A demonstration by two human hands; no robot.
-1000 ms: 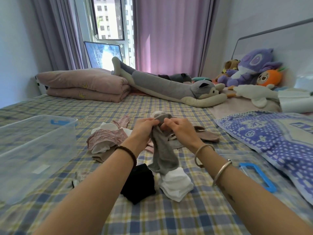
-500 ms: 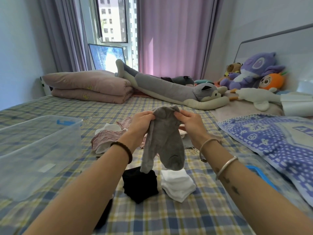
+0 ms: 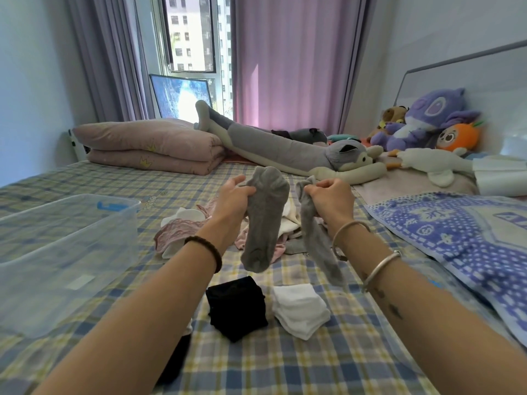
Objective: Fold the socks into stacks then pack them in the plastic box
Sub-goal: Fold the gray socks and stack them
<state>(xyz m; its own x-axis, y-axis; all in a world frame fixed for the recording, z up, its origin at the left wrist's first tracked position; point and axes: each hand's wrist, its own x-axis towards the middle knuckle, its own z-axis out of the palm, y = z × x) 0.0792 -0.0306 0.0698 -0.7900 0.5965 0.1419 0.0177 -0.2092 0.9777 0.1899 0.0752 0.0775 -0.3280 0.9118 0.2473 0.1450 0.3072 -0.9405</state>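
dark bracelet [image 3: 206, 250], 2 metal bangles [image 3: 381, 267]

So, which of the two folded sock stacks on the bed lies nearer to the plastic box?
The black stack. It lies to the left of the white stack, on the side where the clear plastic box stands.

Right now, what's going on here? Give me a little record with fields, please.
Left hand: grips a gray sock near its top, sock hanging
Right hand: grips a second gray sock, held apart from the first
Folded stacks: black stack and white stack, side by side on the bed
Unfolded pile: pink and white socks beyond the hands
Plastic box: clear, on the bed at left, no socks visible inside
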